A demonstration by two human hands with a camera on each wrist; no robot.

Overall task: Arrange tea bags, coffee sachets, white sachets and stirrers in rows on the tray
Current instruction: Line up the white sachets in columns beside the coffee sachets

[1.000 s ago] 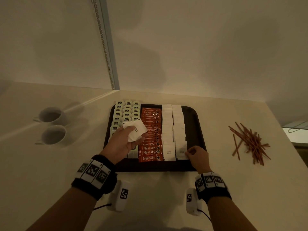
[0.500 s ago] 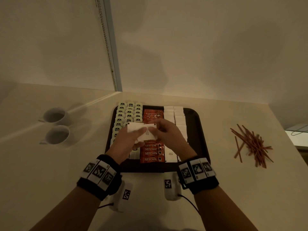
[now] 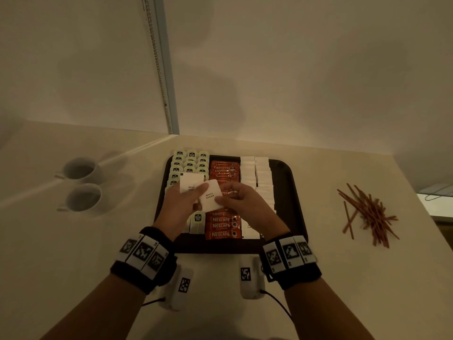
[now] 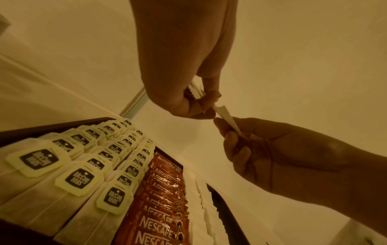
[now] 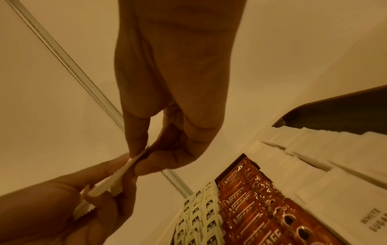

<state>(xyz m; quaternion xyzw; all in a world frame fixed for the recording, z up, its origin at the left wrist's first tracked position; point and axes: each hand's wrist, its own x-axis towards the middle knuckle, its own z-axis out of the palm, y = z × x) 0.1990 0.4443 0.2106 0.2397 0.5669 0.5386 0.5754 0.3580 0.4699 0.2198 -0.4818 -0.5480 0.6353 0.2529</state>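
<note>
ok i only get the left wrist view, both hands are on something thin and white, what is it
Observer: A sachet. The head view shows its flat face, printed WHITE SUGAR. The right hand pinches its edge.
Operator: left hand got just that one
Observer: No, the left hand also grips a second sachet behind it.
Operator: and the stirrers, on the tray yet
Observer: No. The stirrers lie in a loose pile on the table, right of the tray.
</note>
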